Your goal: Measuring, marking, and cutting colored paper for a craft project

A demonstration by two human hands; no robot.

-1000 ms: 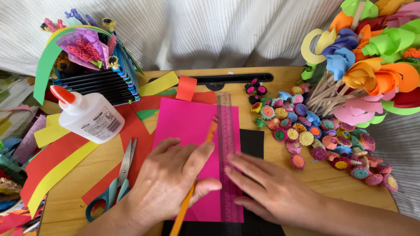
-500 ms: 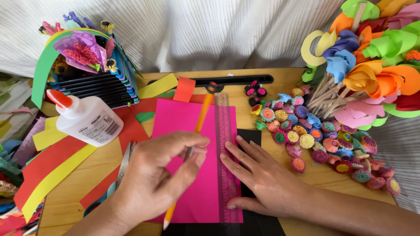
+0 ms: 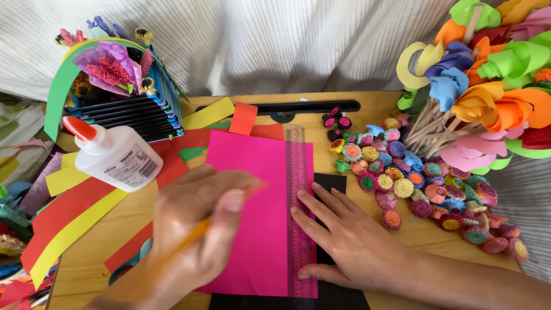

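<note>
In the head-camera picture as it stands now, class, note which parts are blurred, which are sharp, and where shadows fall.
Head view: the left hand and its orange pencil smear with motion blur; the right hand on the clear ruler is sharp, as are the pink paper and glue bottle; even daylight, with soft shadows under the hands.

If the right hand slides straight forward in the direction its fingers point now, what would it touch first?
The right hand lies flat, fingers aimed up and left along the clear ruler on the pink paper. Going straight on, its fingertips would probably meet the ruler first, which they already seem to press, then the pink paper beyond.
</note>
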